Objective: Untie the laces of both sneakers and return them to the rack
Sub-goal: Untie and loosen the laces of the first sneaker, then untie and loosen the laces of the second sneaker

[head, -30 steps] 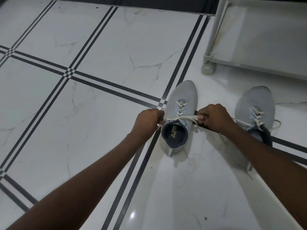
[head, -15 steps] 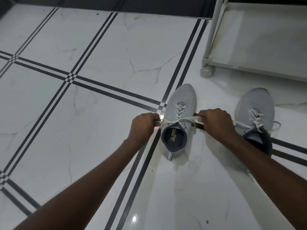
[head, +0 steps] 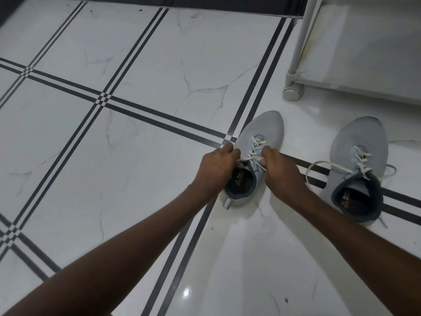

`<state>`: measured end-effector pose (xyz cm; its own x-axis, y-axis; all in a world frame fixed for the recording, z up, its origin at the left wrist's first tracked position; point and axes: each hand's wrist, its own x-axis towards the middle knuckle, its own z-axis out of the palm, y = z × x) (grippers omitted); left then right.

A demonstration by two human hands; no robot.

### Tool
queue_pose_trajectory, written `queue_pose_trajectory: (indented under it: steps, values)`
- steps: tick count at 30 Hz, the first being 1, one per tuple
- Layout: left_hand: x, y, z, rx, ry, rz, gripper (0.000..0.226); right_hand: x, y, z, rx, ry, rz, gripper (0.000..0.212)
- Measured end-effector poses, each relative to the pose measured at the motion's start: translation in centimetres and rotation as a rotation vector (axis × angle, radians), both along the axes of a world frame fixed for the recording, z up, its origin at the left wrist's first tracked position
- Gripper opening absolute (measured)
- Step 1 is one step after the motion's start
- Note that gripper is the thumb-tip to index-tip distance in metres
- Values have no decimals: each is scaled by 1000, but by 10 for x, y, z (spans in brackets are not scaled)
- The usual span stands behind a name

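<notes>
Two light grey sneakers with white laces stand on the tiled floor, toes pointing away from me. My left hand [head: 216, 166] and my right hand [head: 281, 172] sit close together over the collar of the left sneaker [head: 262, 133], each pinching its white lace [head: 251, 158] near the top eyelets. The right sneaker [head: 360, 144] stands apart to the right, its lace [head: 319, 167] lying loose in loops on the floor. The white rack [head: 364, 49] stands at the far right on a small caster.
The floor is glossy white marble tile with black double stripes [head: 145, 112]. The rack's corner post and wheel [head: 292, 92] stand just beyond the left sneaker's toe. A dark wall base [head: 182, 2] runs along the far edge.
My hands have drawn in from a wide sideways pull and now meet over the left sneaker's tongue. The camera has tilted, so the shoes sit lower in view.
</notes>
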<state>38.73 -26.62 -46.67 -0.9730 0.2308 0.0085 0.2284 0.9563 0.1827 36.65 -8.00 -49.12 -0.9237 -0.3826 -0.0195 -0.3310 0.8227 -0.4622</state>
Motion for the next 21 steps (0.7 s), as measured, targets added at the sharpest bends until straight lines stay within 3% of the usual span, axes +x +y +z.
queue_pose_trajectory:
  steps: [4,12,21]
  values:
    - [-6,-3,6,-85,-14,-52,13,-7,7,5,249,144,91,18]
    - [-9,-21,-1,-117,-135,-136,18,-21,28,-7,276,298,333,34]
    - [-17,-19,3,-65,-286,-68,33,-27,34,1,271,225,383,33]
